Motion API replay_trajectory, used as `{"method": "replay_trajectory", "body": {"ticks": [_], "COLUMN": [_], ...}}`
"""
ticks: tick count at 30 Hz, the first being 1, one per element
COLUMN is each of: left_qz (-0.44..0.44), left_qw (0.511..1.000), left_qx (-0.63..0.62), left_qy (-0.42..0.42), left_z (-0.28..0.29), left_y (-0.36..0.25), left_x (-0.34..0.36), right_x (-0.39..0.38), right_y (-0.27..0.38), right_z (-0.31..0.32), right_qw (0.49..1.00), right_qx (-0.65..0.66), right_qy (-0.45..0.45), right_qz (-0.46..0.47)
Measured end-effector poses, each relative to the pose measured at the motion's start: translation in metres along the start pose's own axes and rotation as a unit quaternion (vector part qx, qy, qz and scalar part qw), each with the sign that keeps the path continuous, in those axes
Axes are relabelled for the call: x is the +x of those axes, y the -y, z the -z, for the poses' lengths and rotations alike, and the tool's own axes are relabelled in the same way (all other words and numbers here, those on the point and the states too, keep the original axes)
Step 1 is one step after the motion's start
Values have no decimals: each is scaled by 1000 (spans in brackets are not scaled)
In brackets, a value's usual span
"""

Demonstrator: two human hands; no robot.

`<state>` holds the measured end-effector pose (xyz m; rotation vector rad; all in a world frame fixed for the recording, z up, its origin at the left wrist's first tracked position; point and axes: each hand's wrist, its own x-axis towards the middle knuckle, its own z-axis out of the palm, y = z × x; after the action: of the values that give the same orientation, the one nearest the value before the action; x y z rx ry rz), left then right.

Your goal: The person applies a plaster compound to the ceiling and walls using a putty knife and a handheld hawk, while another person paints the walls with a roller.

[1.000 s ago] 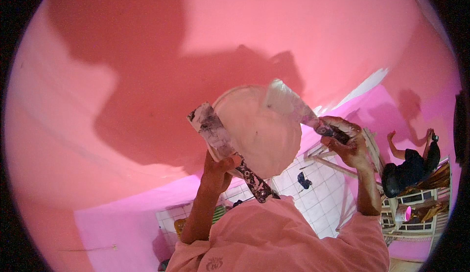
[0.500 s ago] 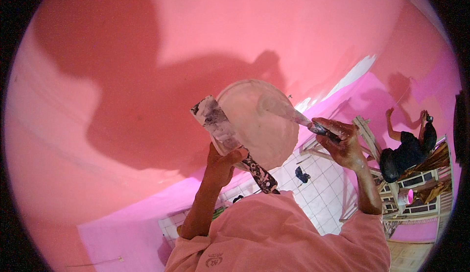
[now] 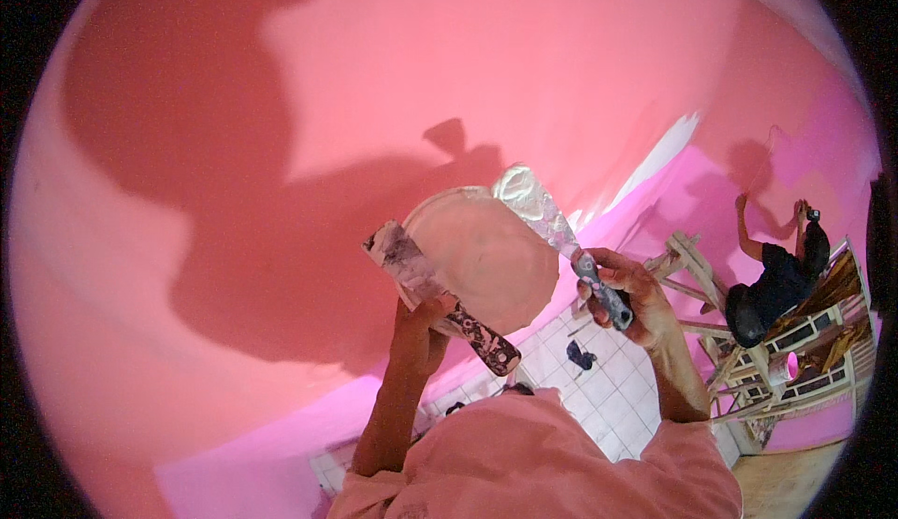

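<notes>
My left hand [image 3: 416, 334] is closed around the near-left side of a round tub [image 3: 438, 197] of pale, smooth putty [image 3: 500, 266]. Under the same hand's thumb lies a wide putty knife [image 3: 482, 338], its smeared blade pointing up and left along the tub's edge. My right hand [image 3: 647, 311] grips the dark, spattered handle of a second putty knife [image 3: 603, 289]. A thick dab of white putty [image 3: 520, 194] sits on that blade's tip, beyond the tub's far right rim. Whether the blade touches the rim I cannot tell.
A pink wall [image 3: 374, 70] fills the far side, carrying my shadow and a white putty streak [image 3: 659, 154]. At right, another person [image 3: 786, 271] works near wooden scaffolding [image 3: 697, 262] and a pink bucket [image 3: 784, 367]. A dark object [image 3: 580, 355] lies on the white tiled floor [image 3: 613, 393].
My right hand has lifted the putty knife out of the tub, turning its blade face up with white putty on it. The tub and left hand have shifted slightly down.
</notes>
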<state>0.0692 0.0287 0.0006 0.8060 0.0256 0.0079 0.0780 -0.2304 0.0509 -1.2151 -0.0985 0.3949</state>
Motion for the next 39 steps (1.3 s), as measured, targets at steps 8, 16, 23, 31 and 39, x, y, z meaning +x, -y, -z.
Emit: {"method": "replay_trajectory", "body": {"ticks": [8,16,23,31,39], "left_qz": [25,32,55,92,-10], "left_qw": [994,987,952,951,981], "left_qx": [-64,-66,-108,-152,-64], "left_qy": [88,140,281,251,185], "left_z": [-25,-133,-147,-132,-151], "left_y": [-25,-83,-114,-109,-95], "left_x": [13,15,15,-2,-18], "right_x": [-31,-58,-43,-17,4], "right_y": [42,122,183,242,249], "right_z": [-59,-100,-148,-223,-273], "right_qw": [980,956,897,804,757], "right_qx": [179,181,205,297,310], "right_qy": [36,84,109,88,78], "right_qz": [77,214,376,508,570]}}
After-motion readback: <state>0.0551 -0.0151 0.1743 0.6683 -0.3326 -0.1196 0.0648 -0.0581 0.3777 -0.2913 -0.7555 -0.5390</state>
